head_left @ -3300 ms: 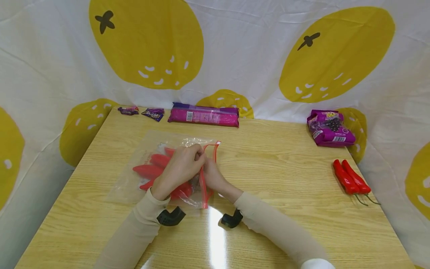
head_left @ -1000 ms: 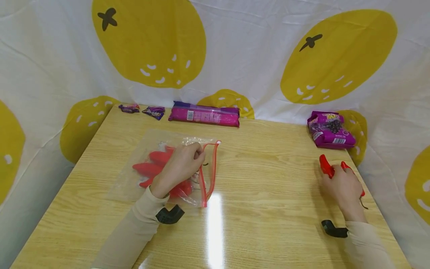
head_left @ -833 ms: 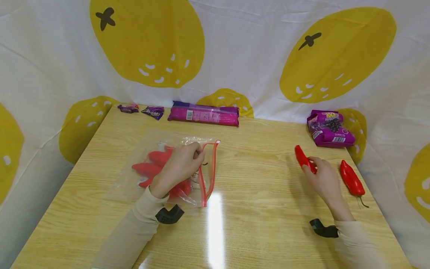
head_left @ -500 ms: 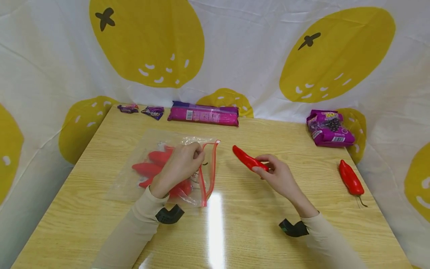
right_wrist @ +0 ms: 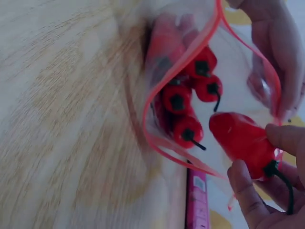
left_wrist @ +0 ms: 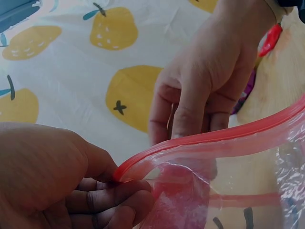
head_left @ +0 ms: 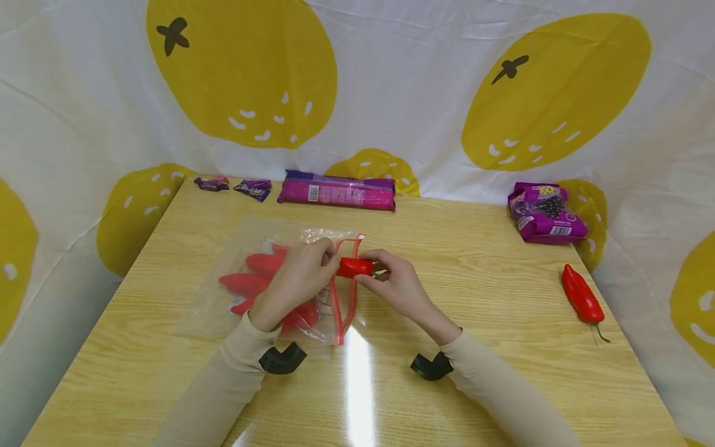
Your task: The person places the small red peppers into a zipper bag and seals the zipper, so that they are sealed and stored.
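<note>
A clear zip bag [head_left: 218, 316] with a red zip edge lies on the table, its mouth spread toward the right. Several red chili peppers [right_wrist: 177, 100] are inside, their green stems facing the opening in the right wrist view. My left hand [head_left: 301, 276] pinches the upper zip edge [left_wrist: 190, 140] between thumb and fingers. In my right hand [head_left: 402, 288], thumb and fingers grip one red chili pepper [right_wrist: 240, 140] near its stem. Its tip points into the bag's mouth. Another red chili pepper [head_left: 583, 295] lies alone near the table's right edge.
Along the back of the table lie two small purple wrapped candies [head_left: 253, 189], a long magenta packet [head_left: 337, 190] and a purple bag with a grape picture [head_left: 547, 213]. A white curtain with yellow fruit prints [head_left: 391, 93] hangs behind the wooden table [head_left: 475, 248].
My right hand went from the bag to the right side, picked up one of the two chili peppers there and carried it left to the bag's mouth. My left hand stayed in place.
</note>
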Available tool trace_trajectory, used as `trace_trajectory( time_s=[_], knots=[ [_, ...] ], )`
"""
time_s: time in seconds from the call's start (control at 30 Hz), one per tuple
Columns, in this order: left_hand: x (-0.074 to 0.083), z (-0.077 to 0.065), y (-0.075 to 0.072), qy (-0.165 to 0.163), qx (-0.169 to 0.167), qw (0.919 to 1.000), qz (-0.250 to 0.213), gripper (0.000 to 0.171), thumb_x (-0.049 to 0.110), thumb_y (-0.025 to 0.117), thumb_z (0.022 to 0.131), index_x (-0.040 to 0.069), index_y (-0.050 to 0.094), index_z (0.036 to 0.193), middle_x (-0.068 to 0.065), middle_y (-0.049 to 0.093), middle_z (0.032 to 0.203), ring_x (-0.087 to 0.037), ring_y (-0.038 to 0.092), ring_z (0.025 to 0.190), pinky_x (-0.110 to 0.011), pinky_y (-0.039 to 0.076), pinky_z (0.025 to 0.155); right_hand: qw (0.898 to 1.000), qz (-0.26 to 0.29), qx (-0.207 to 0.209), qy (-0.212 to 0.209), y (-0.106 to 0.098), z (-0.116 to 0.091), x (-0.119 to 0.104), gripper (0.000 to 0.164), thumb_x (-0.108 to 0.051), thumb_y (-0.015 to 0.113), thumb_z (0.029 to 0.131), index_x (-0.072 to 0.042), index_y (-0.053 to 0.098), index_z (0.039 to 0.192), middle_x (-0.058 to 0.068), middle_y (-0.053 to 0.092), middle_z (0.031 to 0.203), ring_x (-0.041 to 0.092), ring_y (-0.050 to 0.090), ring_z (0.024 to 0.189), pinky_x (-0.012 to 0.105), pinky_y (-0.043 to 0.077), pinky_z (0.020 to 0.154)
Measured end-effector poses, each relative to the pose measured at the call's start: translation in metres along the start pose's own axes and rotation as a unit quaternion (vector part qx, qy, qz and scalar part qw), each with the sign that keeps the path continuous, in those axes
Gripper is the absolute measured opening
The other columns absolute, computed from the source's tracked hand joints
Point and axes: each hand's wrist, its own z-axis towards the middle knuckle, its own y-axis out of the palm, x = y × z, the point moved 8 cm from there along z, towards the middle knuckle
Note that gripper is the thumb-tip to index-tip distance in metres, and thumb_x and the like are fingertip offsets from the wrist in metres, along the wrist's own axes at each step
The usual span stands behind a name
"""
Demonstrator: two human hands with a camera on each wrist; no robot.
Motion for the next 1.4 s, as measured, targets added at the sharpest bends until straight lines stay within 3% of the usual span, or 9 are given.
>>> trace_trajectory(
  time_s=[0.2,0.3,0.53,0.67,0.8,1.07,1.3,1.4],
  knots=[
    [0.002,0.0,-0.001,0.008,0.004,0.9999,0.005,0.008,0.018,0.055,0.089,0.01,0.057,0.086,-0.001,0.049,0.06,-0.012,0.044,0.047,-0.024,0.036,0.042,0.999,0.024,-0.001,-0.027,0.02,0.013,-0.005,0.036,-0.008,0.07,0.079,0.0,0.06,0.111,0.015,0.061,0.104,0.029,0.064,0.088,0.032,0.053,0.072],
    [0.004,0.0,-0.003,0.023,0.019,0.9995,0.011,0.008,0.016,0.055,0.088,0.01,0.057,0.083,0.0,0.049,0.058,-0.011,0.044,0.047,-0.024,0.035,0.042,0.999,0.036,0.004,-0.041,0.03,0.017,-0.008,0.037,-0.004,0.07,0.078,0.0,0.059,0.113,0.016,0.057,0.106,0.028,0.063,0.091,0.03,0.053,0.074],
    [0.009,-0.001,-0.009,0.057,0.056,0.9965,0.026,0.008,0.014,0.056,0.086,0.01,0.059,0.079,0.002,0.048,0.058,-0.012,0.042,0.051,-0.025,0.033,0.045,0.998,0.055,0.032,-0.015,0.049,0.027,-0.004,0.034,0.003,0.065,0.078,-0.001,0.057,0.111,0.013,0.063,0.104,0.022,0.065,0.092,0.023,0.051,0.075],
    [0.01,-0.002,-0.01,0.064,0.06,0.9958,0.025,0.008,0.013,0.057,0.086,0.009,0.059,0.079,0.002,0.049,0.059,-0.012,0.042,0.052,-0.025,0.034,0.046,0.998,0.004,0.063,-0.018,0.054,0.032,-0.007,0.021,0.004,0.061,0.076,-0.001,0.061,0.097,0.01,0.065,0.091,0.016,0.063,0.081,0.021,0.05,0.068],
    [0.01,-0.002,-0.01,0.067,0.06,0.9957,0.022,0.008,0.012,0.057,0.086,0.008,0.06,0.08,0.001,0.049,0.059,-0.011,0.042,0.051,-0.024,0.034,0.045,0.995,-0.042,0.086,-0.035,0.059,0.038,-0.011,0.002,-0.004,0.061,0.082,-0.003,0.061,0.083,0.007,0.062,0.076,0.013,0.055,0.07,0.023,0.046,0.063],
    [0.011,-0.001,-0.01,0.068,0.063,0.9953,0.026,0.008,0.012,0.055,0.084,0.009,0.06,0.079,0.001,0.049,0.06,-0.013,0.042,0.053,-0.025,0.034,0.047,0.993,-0.072,0.079,-0.051,0.069,0.046,-0.011,0.016,-0.002,0.048,0.083,-0.003,0.058,0.071,0.005,0.057,0.068,0.01,0.046,0.064,0.024,0.041,0.059],
    [0.01,-0.001,-0.01,0.062,0.06,0.9961,0.021,0.007,0.011,0.056,0.084,0.009,0.06,0.079,0.0,0.05,0.061,-0.013,0.043,0.053,-0.025,0.035,0.047,0.993,-0.093,0.06,-0.034,0.068,0.045,-0.007,0.013,-0.012,0.052,0.088,-0.005,0.06,0.079,0.007,0.061,0.075,0.015,0.054,0.07,0.03,0.046,0.065],
    [0.009,-0.001,-0.011,0.056,0.055,0.9967,0.021,0.007,0.012,0.057,0.085,0.009,0.06,0.079,0.0,0.05,0.061,-0.012,0.043,0.053,-0.025,0.034,0.047,0.993,-0.104,0.05,-0.028,0.062,0.04,-0.009,0.006,-0.013,0.058,0.084,-0.007,0.06,0.085,0.006,0.063,0.082,0.016,0.06,0.074,0.028,0.049,0.065]
  ],
)
